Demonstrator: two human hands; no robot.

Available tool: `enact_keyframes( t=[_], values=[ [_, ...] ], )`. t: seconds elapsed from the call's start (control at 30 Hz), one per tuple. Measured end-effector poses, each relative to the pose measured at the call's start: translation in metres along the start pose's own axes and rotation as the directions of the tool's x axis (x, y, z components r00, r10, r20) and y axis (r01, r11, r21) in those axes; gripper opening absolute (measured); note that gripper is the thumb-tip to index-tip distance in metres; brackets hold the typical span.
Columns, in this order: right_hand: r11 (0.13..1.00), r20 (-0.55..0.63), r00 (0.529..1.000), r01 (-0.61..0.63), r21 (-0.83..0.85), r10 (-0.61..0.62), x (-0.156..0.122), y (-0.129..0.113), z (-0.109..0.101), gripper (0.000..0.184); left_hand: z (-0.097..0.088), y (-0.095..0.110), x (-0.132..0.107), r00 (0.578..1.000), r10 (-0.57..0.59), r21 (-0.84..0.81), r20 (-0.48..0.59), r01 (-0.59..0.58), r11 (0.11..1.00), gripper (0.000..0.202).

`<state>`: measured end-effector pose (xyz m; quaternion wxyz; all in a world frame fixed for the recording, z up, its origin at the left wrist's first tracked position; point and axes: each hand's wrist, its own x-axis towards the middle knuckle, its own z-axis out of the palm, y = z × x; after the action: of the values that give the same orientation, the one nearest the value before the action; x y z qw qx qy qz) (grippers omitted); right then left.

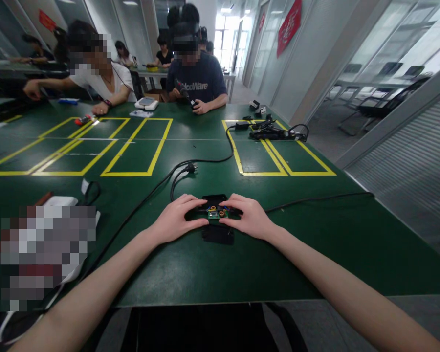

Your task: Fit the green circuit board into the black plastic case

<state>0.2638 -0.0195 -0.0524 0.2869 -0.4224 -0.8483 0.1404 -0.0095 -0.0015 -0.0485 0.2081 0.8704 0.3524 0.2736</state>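
Observation:
A small green circuit board (213,215) with copper coils sits between my two hands at the middle of the near table. My left hand (176,218) pinches its left end, thumb on the near side and fingers on the far side. From the other end, my right hand (250,216) grips it the same way. Just beyond the board lies one black plastic case half (215,198), partly covered by my fingers. The other case half (218,235) rests on the table on the near side. Dark leads at both ends of the board are partly hidden by my hands.
A black power cord (143,199) with a plug (190,168) crosses the green table (161,278). Another black cable (322,197) runs right. Black adapters (267,129) are piled at the far right. Two people sit opposite; one (198,78) holds a tool and a black part.

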Motion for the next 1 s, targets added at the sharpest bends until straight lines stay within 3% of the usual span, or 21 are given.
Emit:
enact_keyframes(
  t=[0.13, 0.33, 0.67, 1.0],
  values=[
    [1.000, 0.006, 1.000, -0.016, -0.002, 0.016, -0.002, -0.004, -0.002, 0.042, -0.001, 0.000, 0.000, 0.999, 0.020, 0.011, -0.046, -0.019, 1.000, 0.019],
    [0.997, 0.062, 0.995, 0.077, -0.016, -0.076, -0.004, -0.003, -0.005, 0.060, -0.002, 0.003, -0.001, 0.999, -0.005, 0.068, -0.047, 0.009, 0.998, 0.016],
    [0.998, -0.014, 0.999, 0.049, -0.029, -0.050, 0.000, -0.005, 0.002, 0.042, -0.002, 0.007, 0.001, 0.998, -0.063, 0.109, 0.014, 0.061, 0.992, 0.019],
    [0.996, -0.011, 0.995, 0.094, -0.008, -0.094, 0.008, 0.004, 0.000, 0.044, 0.001, 0.004, 0.003, 0.998, -0.063, 0.170, -0.014, 0.065, 0.983, 0.022]
  ],
)
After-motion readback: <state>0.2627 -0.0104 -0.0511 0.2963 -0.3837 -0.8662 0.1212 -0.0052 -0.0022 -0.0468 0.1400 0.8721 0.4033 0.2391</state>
